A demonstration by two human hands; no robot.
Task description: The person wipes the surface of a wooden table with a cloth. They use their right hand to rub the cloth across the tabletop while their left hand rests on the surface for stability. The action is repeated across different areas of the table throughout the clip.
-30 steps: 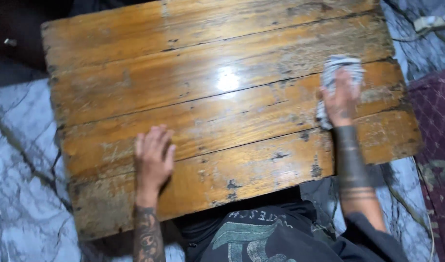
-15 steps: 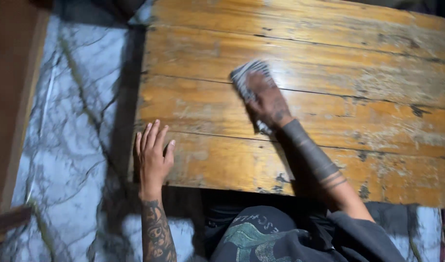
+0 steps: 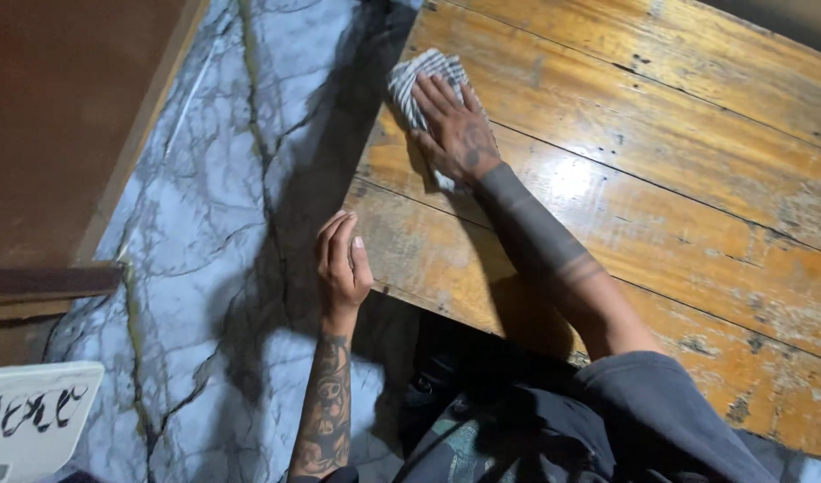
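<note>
A worn wooden table (image 3: 661,179) of long planks with a glossy, scuffed finish fills the right of the head view. My right hand (image 3: 455,134) lies flat on a striped grey-and-white cloth (image 3: 419,76), pressing it onto the table near its far left corner. My left hand (image 3: 341,264) grips the table's near left corner, fingers curled over the edge. Both forearms are tattooed.
A marbled white-grey floor (image 3: 205,224) lies left of the table. A brown wooden piece of furniture (image 3: 62,125) stands at the far left. A white sign with dark lettering (image 3: 30,425) sits at the bottom left corner.
My right hand has slid the cloth leftward across the table to its left corner. My left hand has shifted from lying flat on the top to holding the corner edge.
</note>
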